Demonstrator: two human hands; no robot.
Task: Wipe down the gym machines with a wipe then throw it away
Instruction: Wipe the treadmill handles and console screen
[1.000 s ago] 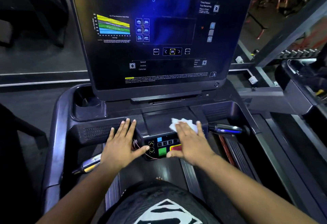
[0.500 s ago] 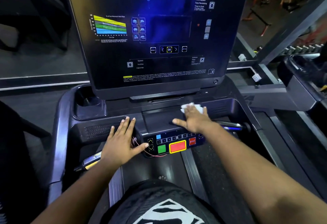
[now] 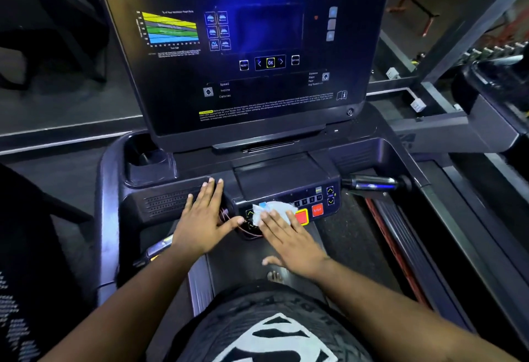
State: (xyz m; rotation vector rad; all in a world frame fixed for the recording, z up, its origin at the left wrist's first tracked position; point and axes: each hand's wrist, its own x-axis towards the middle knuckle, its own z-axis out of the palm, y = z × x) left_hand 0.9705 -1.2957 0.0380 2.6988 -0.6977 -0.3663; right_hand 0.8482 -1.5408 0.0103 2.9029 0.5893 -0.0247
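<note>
Head view: the landmark here is the button panel (image 3: 286,204) at the front edge of the treadmill (image 3: 114,218) console, and everything else is placed from it. The right hand (image 3: 289,241) lies flat on the panel's left half, fingers straight and spread, pressing a white wipe (image 3: 272,210) against the buttons. The wipe is crumpled, and its upper edge sticks out beyond the fingertips. Just right of the wipe on the same panel sit a red button with a yellow border (image 3: 302,216) and a red stop button (image 3: 317,210), both uncovered. The left hand (image 3: 201,220) rests flat just left of the panel on the console's perforated speaker grille (image 3: 169,204), fingers straight, its thumb reaching toward the panel's left end and nearly meeting the right hand's fingers. It holds nothing. Thin red wires (image 3: 246,233) hang at the panel's lower left corner between the 2 hands. Above and behind the panel rises the large dark display screen (image 3: 257,46), showing a coloured heart-rate chart and an OK button. Up and left of the panel is a cup holder (image 3: 146,158); to the panel's right a chrome grip bar (image 3: 372,182) points outward. Below the panel lies the dark belt (image 3: 343,233), and nearest the camera is the person's black shirt with a white emblem (image 3: 274,338).
</note>
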